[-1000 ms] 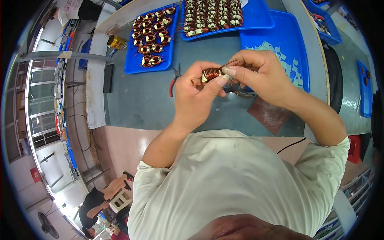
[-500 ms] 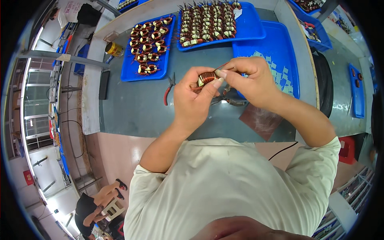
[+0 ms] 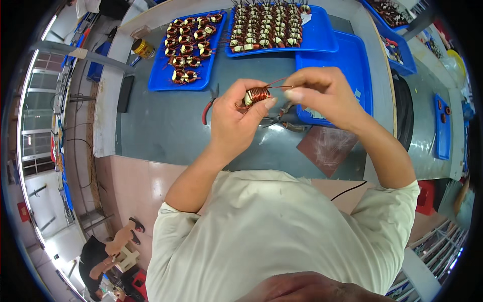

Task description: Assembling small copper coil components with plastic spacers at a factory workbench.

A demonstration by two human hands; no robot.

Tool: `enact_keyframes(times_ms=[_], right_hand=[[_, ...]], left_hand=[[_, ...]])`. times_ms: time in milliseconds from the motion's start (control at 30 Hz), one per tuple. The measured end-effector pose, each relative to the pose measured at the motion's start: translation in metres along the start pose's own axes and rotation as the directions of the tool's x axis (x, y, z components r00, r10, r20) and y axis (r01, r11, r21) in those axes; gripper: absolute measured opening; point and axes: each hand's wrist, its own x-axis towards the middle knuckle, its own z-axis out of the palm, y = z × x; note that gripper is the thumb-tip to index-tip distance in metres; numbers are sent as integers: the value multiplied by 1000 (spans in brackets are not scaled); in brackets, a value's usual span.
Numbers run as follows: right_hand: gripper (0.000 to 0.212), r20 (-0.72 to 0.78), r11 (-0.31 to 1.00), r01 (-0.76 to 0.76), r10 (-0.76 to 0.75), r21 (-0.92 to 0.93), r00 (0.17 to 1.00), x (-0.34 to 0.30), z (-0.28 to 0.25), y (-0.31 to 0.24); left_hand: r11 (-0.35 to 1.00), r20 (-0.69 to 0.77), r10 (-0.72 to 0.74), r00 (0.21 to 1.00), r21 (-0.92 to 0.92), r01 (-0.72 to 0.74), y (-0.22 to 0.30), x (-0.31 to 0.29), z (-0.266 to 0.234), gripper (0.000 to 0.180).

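A copper-wound toroidal coil [image 3: 258, 94] with a pale yellow insert sits in my left hand [image 3: 234, 113], held between thumb and fingers. From its upper right side, thin reddish wire ends [image 3: 276, 85] stretch toward my right hand [image 3: 322, 93]. The thumb and forefinger of that hand are pinched on a wire end, a little apart from the coil. Below and between the hands lie pliers with worn grips [image 3: 294, 127], partly hidden. Red-handled pliers [image 3: 207, 111] rest to the left of my left hand.
One blue tray [image 3: 176, 86] holds loosely spread coils, and another blue tray [image 3: 322, 43] holds tight rows of them. A third blue tray [image 3: 366, 75] has small pale pieces. A brown square sheet [image 3: 327, 148] lies near the table's front edge. A yellow can [image 3: 143, 49] stands at the left partition.
My right hand has drawn away from the coil to the right, so more of the wire ends shows between the hands. The whole view has shifted slightly.
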Motion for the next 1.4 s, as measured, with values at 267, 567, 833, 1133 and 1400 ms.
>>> enact_keyframes(times_ms=[267,567,833,1133,1400], right_hand=[[23,-10,989,5,-4,149,1000,2,-1,9],[27,13,998,-55,55,-16,998,2,0,5],[38,88,954,-33,62,-298,994,0,0,-4],[29,11,998,-23,24,-53,1000,2,-2,7],[33,56,993,88,-93,78,994,-1,8,6]], left_hand=[[963,97,160,982,202,-177,8,3,-7,25],[810,191,368,910,415,-414,6,3,-1,27],[733,356,265,896,529,-427,11,6,-17,27],[797,192,251,949,516,-315,14,2,-22,24],[978,140,-155,978,-120,173,17,5,-19,25]])
